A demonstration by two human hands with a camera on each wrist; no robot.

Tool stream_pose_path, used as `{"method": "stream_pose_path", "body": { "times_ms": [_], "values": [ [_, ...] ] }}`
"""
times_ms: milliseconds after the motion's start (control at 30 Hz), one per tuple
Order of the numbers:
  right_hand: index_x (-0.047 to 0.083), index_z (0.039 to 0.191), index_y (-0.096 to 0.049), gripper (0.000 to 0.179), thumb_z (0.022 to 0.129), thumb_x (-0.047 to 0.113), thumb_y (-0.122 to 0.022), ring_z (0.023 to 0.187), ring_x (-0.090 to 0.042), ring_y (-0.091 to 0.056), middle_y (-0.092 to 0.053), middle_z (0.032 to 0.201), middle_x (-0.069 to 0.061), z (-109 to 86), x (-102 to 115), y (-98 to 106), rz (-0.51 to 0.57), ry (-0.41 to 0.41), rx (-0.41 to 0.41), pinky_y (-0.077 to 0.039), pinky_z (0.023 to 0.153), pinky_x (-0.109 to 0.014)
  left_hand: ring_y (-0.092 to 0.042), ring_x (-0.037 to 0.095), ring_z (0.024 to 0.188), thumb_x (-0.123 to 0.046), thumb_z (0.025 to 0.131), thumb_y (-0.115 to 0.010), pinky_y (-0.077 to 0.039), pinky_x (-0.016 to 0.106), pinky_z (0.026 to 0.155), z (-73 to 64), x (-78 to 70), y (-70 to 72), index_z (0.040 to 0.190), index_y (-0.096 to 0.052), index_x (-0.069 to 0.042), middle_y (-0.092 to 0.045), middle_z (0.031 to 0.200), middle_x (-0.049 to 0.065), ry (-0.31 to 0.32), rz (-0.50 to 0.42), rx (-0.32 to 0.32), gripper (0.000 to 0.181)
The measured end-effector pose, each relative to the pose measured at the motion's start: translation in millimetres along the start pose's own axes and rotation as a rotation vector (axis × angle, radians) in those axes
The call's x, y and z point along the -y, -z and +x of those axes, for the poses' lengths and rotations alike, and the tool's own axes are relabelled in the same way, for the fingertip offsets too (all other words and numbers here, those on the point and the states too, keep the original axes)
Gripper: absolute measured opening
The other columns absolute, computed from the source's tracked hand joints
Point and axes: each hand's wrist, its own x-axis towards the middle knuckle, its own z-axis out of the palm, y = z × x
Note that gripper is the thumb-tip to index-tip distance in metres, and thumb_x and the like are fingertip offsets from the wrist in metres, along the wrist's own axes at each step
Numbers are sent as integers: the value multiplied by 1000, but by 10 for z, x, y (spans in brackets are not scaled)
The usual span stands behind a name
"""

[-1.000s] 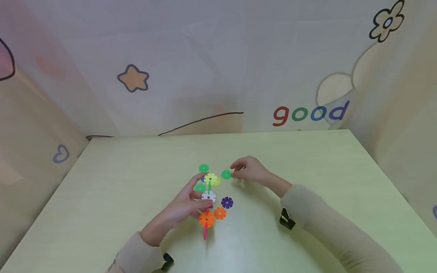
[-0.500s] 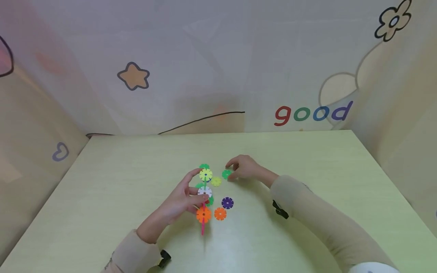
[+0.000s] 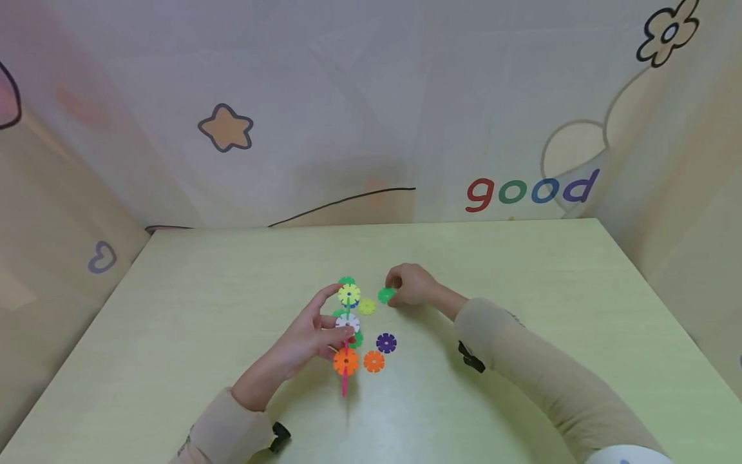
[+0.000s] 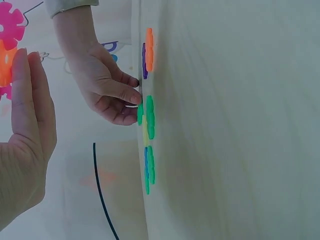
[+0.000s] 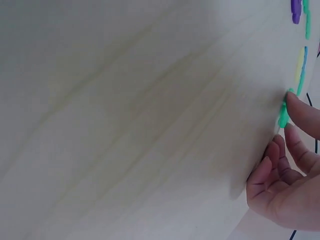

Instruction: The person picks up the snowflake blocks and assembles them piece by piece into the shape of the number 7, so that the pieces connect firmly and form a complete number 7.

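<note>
My left hand [image 3: 304, 338] holds an upright chain of notched snowflake discs, raised above the table. From the top it runs through a yellow disc [image 3: 349, 293], a green disc seen edge-on, a white disc [image 3: 348, 319], a pink disc edge-on, an orange disc [image 3: 346, 362] and another pink one [image 3: 344, 385]. The thumb presses near the white disc; a fingertip reaches the yellow one. In the left wrist view, pink [image 4: 11, 25] and orange show beyond the fingers. My right hand [image 3: 416, 285] pinches a loose green disc [image 3: 385, 296] at its edge, low over the table.
Loose discs lie around the chain: a purple one [image 3: 386, 343], an orange one [image 3: 373, 361], a yellow one [image 3: 367, 307], and several green ones, partly hidden behind the left hand and chain. A printed cloth [image 3: 324, 129] stands behind the table [image 3: 203, 335].
My right hand has moved slightly left, and its thumb and finger have come together on the green disc. The left hand has shifted the chain a little up and left.
</note>
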Motion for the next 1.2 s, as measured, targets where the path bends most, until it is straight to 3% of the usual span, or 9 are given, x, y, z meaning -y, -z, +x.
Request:
{"method": "stream_pose_path", "body": {
  "times_ms": [300,500,867,1200],
  "values": [
    [7,92,-59,28,71,9,-77,81,-20,-50,-56,89,-5,-11,11,-33,41,-59,-22,-45,73,-30,-62,19,67,-10,86,-62,-53,29,61,-5,-12,-23,144,-16,-19,-61,84,9,13,11,-9,75],
    [6,89,-61,23,72,7,-75,85,-21,-51,-58,93,-7,-64,-5,2,69,-55,-37,-45,75,-32,-62,18,67,-12,86,-63,-53,29,61,2,-11,-25,144,-17,-19,-60,83,9,14,14,-7,75],
    [3,85,-64,13,75,6,-72,73,-17,-49,-58,79,-3,-258,-106,44,187,-2,-69,-44,62,-25,-61,18,67,-12,85,-63,-52,28,60,-2,-23,-45,144,-17,-18,-61,82,8,0,6,-8,75],
    [4,85,-65,8,78,7,-70,73,-16,-48,-59,76,-1,-526,-91,81,266,72,-115,-43,66,-26,-61,16,65,-12,84,-64,-52,27,57,-8,-16,-56,143,-18,-19,-62,82,6,-8,-23,0,76]
  ]
}}
